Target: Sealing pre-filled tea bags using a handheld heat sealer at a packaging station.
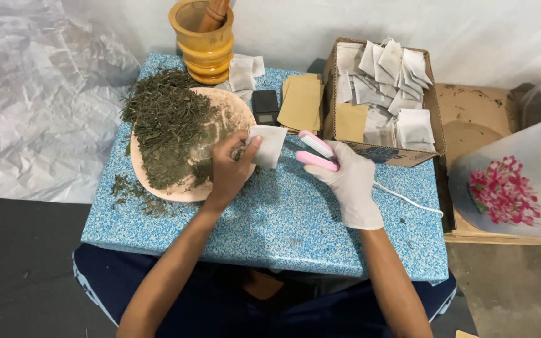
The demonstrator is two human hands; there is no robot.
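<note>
My left hand is bare and pinches a small white sachet at its edge, over the rim of a round pinkish plate heaped with dried green leaves. My right hand, in a white glove, grips a pink and white hand sealer with a white cord trailing right. The sealer's jaws sit just right of the sachet, not clearly touching it.
A blue speckled table carries everything. A yellow mortar with pestle stands at the back, a small black scale and brown envelopes beside it. A cardboard box holds several white sachets. A flowered plastic container stands at right.
</note>
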